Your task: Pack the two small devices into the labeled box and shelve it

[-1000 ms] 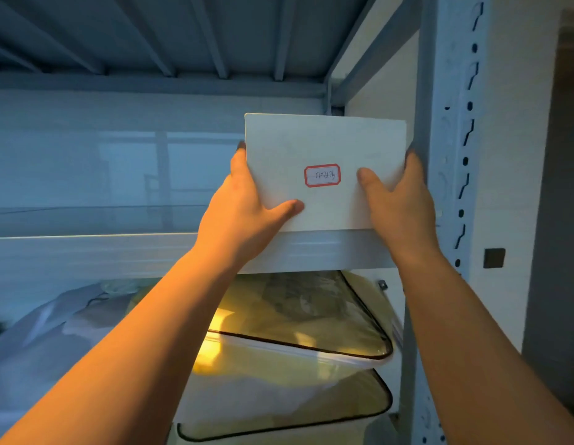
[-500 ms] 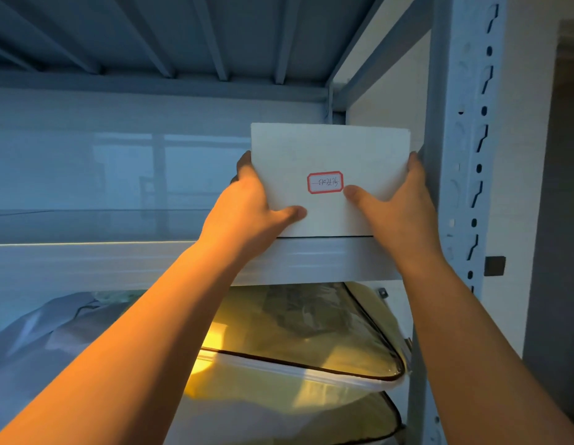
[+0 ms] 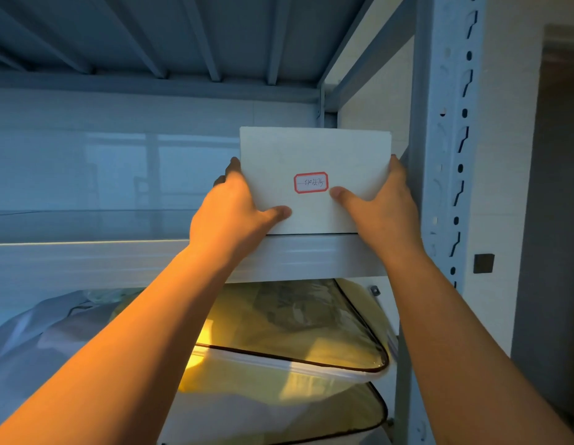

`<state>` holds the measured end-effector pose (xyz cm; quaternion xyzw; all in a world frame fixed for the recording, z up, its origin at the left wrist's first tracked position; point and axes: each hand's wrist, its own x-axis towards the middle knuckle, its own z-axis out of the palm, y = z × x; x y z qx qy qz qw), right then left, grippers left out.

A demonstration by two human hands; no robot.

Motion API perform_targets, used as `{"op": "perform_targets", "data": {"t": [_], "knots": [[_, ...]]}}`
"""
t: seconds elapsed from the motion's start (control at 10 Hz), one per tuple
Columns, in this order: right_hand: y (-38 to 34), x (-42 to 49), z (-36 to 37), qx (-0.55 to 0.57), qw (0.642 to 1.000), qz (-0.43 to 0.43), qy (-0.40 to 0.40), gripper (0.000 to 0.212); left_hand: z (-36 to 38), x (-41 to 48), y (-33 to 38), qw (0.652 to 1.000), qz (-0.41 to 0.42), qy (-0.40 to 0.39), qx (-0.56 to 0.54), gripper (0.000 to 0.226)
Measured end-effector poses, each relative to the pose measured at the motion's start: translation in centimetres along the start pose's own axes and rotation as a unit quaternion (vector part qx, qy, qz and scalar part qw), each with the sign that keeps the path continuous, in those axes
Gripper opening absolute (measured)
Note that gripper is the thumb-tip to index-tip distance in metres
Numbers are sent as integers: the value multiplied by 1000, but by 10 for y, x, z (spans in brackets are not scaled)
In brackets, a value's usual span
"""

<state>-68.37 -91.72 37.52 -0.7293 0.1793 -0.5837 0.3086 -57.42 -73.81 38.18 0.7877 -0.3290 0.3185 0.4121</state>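
White labeled box (image 3: 314, 155) stands upright on the metal shelf (image 3: 118, 255) edge, close beside the right upright post (image 3: 446, 155). Left hand (image 3: 234, 216) and right hand (image 3: 382, 213) clasp its sides, thumbs on the front. Open shelf space lies to the left. Red-bordered label (image 3: 311, 182) writing is illegible; the box's contents are hidden.

1. To my left of the white box (image 3: 314, 162), the shelf (image 3: 86, 226) lies open and bare.
2. The upright post (image 3: 446, 155) crowds my right hand (image 3: 380, 216).
3. The beams overhead (image 3: 182, 36) leave clear room above the box.
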Motion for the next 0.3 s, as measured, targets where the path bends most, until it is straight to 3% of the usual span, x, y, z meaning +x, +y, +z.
{"op": "perform_targets", "data": {"t": [0.1, 0.3], "knots": [[0, -7, -5, 20, 1000, -1, -9, 98, -5, -13, 1, 1000, 5, 30, -8, 89], [4, -37, -11, 10, 996, -71, 57, 53, -15, -51, 13, 984, 89, 155, -26, 55]]}}
